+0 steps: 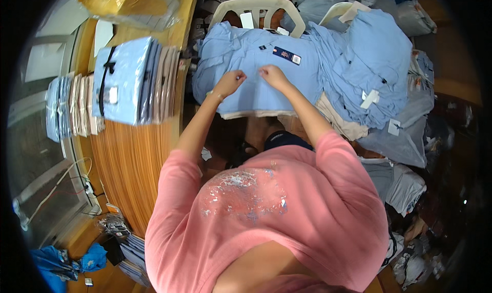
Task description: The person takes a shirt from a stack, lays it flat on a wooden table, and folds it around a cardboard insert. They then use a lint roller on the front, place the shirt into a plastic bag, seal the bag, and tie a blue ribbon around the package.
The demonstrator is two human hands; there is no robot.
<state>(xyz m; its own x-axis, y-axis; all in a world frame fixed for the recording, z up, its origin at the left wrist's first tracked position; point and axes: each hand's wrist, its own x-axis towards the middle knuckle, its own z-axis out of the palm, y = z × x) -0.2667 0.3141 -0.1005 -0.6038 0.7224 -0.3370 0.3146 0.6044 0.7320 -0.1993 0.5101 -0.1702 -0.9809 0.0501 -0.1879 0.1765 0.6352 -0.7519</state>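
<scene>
Blue shirt (245,99) beneath the left hand (234,82) and right hand (272,75)

In the head view, the shirt lies spread at the upper centre of the frame, directly under both hands. The left hand is over its left-middle part, the right hand a little farther right and slightly higher in the frame; a strip of blue cloth shows between them. Both hands have their fingers curled in, well short of flat. Whether either one pinches cloth or only hovers just over it, I cannot tell.

The dark tag (287,55) lies on the shirt above and right of the right hand, apart from it. A pale chair back (256,5) rises behind the shirt's top edge. Pale cloth (256,114) shows along its lower edge.

To the right, at the upper right of the frame, a heap (371,52) of similar blue garments adjoins the shirt. At the upper left, a stack (120,83) of folded garments stands on the wooden table (128,159), well apart from the left hand.
</scene>
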